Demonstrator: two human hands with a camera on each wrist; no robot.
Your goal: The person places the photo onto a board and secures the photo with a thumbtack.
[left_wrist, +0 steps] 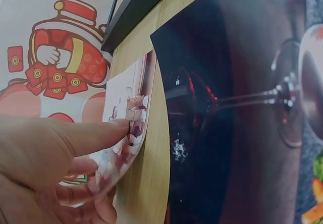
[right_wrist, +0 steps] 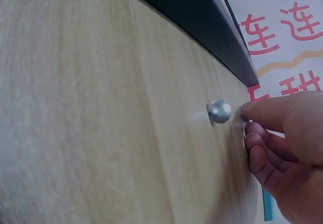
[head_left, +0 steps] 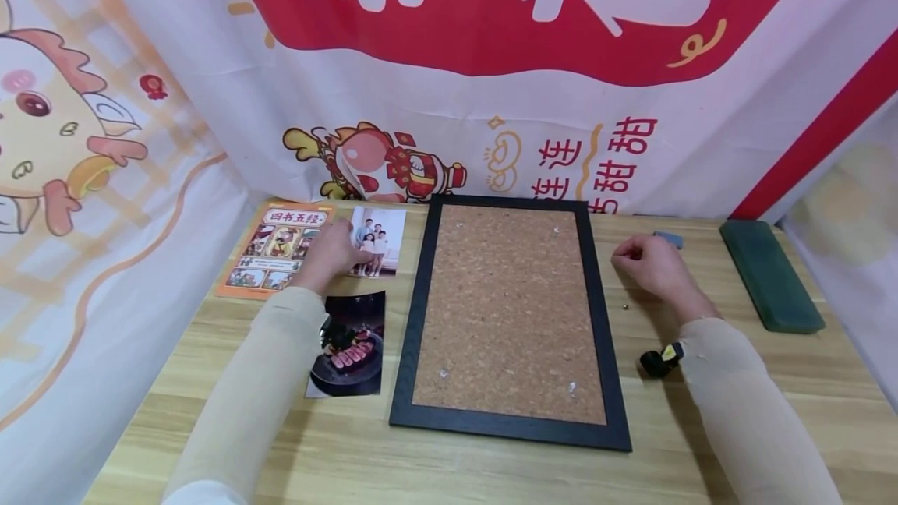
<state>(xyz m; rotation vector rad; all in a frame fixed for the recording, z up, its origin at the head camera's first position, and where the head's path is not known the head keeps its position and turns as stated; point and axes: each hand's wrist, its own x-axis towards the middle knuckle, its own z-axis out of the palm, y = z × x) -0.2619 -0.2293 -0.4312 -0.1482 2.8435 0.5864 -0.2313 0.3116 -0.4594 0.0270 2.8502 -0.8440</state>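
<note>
My left hand (head_left: 330,252) pinches the left edge of a family photo (head_left: 384,236) between thumb and fingers; in the left wrist view the print bends up off the table. Below it lies a photo of sliced meat on a plate (head_left: 351,353), whose wine glass (left_wrist: 227,100) shows close up. Over the table, right of a black-framed corkboard (head_left: 512,310), my right hand (head_left: 655,263) pinches a small metallic thumbtack (right_wrist: 245,115), mostly hidden by the fingertips. Another silver thumbtack (right_wrist: 219,111) rests on the wood beside them. Small silvery spots dot the cork near its corners.
An orange comic-style booklet (head_left: 263,256) lies under and left of my left forearm. On the right are a long green box (head_left: 770,277), a small blue block (head_left: 669,239) behind my right hand, and a black object (head_left: 655,365) by the wrist. Printed cloth hangs behind the table.
</note>
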